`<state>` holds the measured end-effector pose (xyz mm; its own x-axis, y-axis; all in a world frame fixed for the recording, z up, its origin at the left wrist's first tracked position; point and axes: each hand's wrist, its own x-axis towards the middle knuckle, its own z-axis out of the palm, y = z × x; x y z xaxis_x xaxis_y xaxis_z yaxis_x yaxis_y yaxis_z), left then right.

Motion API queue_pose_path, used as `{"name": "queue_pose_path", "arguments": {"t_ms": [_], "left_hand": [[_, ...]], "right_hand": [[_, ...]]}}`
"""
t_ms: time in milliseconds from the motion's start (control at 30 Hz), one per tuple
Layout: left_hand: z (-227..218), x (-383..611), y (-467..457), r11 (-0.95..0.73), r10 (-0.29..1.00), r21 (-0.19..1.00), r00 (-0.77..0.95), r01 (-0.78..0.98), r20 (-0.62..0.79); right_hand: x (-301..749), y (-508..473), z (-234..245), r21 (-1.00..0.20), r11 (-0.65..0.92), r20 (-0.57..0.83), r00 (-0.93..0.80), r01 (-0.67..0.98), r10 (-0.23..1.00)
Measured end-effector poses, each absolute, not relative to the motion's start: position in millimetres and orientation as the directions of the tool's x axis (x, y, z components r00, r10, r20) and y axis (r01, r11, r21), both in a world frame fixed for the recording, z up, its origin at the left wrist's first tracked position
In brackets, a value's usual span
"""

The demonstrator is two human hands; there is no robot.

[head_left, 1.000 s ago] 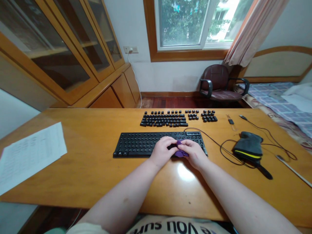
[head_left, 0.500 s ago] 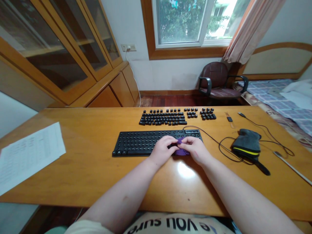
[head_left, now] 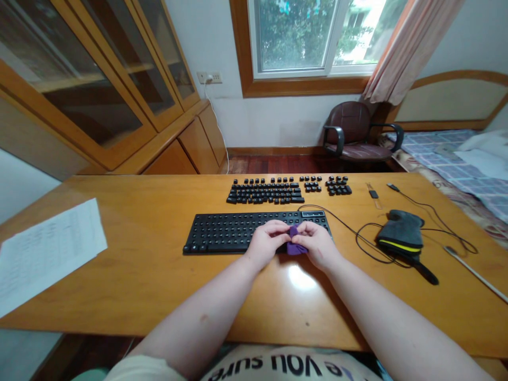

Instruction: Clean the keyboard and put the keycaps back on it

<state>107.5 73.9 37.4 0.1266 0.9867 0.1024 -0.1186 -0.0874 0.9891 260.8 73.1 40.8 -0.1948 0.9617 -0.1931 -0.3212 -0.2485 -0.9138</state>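
Both hands meet over the right part of a black keyboard (head_left: 222, 233) whose keycaps are off, leaving the switches bare. A small purple cloth (head_left: 296, 247) is bunched between them, its lower part hanging at the keyboard's near edge. My left hand (head_left: 268, 242) pinches the cloth from the left with thumb and fingertips. From the right, my right hand (head_left: 317, 242) grips it the same way. Whether a keycap is inside the cloth I cannot tell. Behind the keyboard, the loose black keycaps (head_left: 264, 191) lie in rows and groups.
To the right lie a grey cloth with a yellow stripe (head_left: 401, 233), the keyboard's coiled cable (head_left: 359, 233), a keycap puller (head_left: 373, 194) and a thin white stick (head_left: 476, 272). Printed sheets (head_left: 51, 251) rest on the desk's left side. A chair (head_left: 351, 129) stands beyond the desk.
The purple cloth is slightly more gathered and upright between the fingers. Both hands have shifted only a little; the keyboard and keycaps stay put.
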Motion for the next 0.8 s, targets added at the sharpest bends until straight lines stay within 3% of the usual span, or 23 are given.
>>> {"name": "queue_pose_path", "arguments": {"t_ms": [333, 633, 800], "left_hand": [[40.1, 110.8, 71.5, -0.04, 0.989, 0.977, 0.132, -0.211, 0.069], [38.6, 109.6, 71.3, -0.169, 0.977, 0.983, 0.119, -0.077, 0.177], [39.2, 110.8, 70.0, -0.265, 0.96, 0.964, 0.087, -0.002, 0.265]], "right_hand": [[260.6, 72.2, 37.2, -0.905, -0.203, -0.142, -0.184, -0.373, 0.973], [256.1, 71.7, 39.5, -0.897, -0.179, -0.154, -0.095, -0.404, 0.984], [252.3, 71.2, 40.4, -0.823, -0.263, -0.221, -0.143, -0.503, 0.965]]}}
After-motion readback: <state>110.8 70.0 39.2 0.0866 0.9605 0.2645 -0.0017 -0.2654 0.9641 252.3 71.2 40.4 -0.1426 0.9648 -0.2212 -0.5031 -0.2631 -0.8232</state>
